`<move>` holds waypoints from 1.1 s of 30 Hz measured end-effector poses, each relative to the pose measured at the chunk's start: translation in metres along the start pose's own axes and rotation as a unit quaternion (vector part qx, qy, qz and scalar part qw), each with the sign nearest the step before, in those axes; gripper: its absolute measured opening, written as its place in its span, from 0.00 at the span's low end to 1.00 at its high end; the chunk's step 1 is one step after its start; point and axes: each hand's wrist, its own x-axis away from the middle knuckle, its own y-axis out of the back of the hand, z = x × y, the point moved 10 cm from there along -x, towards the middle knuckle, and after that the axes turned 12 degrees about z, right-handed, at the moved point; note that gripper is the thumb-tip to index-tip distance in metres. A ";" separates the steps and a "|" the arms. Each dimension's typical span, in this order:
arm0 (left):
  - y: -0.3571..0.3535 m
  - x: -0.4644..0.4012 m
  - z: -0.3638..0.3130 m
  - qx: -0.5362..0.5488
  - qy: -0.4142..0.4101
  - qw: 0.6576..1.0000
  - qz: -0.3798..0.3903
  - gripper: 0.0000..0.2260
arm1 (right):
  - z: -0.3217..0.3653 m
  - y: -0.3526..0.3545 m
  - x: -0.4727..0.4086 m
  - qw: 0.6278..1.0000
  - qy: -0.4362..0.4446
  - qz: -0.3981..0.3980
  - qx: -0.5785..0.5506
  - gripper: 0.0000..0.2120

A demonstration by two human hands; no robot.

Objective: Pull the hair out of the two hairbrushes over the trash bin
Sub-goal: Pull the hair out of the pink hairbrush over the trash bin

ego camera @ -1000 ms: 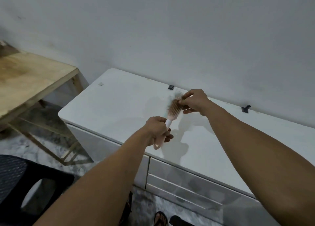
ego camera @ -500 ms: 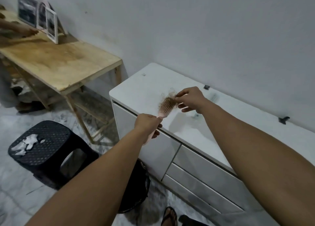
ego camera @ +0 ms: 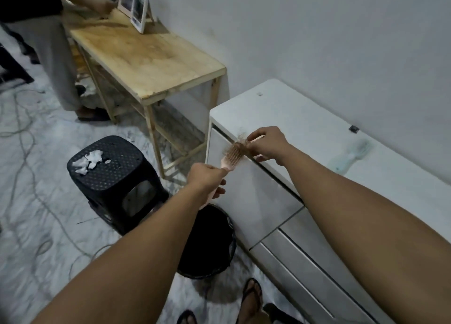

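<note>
My left hand (ego camera: 206, 180) grips the handle of a pink hairbrush (ego camera: 231, 156) held in the air beside the white cabinet's corner. A tuft of brown hair (ego camera: 240, 140) sits in its bristles, and my right hand (ego camera: 267, 144) pinches that tuft at the brush's tip. Below my left forearm stands a black trash bin (ego camera: 210, 240), partly hidden by the arm. A second, pale green hairbrush (ego camera: 352, 156) lies on the white cabinet top (ego camera: 305, 113) near the wall.
A black plastic stool (ego camera: 114, 177) with crumpled white tissue stands left of the bin. A wooden table (ego camera: 146, 55) with photo frames is at the back left, where another person stands. Cables run over the marble floor. My sandalled feet are at the bottom edge.
The view has swung left and down, bringing the bin, stool and table into sight. Both hands carried the pink brush from over the cabinet top out past its front edge, towards the bin.
</note>
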 end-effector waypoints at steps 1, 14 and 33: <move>0.006 -0.002 0.006 0.006 0.007 1.000 -0.001 0.10 | 0.001 -0.009 -0.006 1.000 0.002 0.008 0.016 0.06; 0.060 -0.036 0.079 0.078 0.074 0.987 -0.116 0.10 | -0.006 -0.109 -0.087 0.987 0.025 0.141 0.073 0.14; 0.062 -0.067 0.232 0.187 0.096 0.950 -0.231 0.11 | -0.092 -0.232 -0.140 0.959 0.101 0.194 0.181 0.05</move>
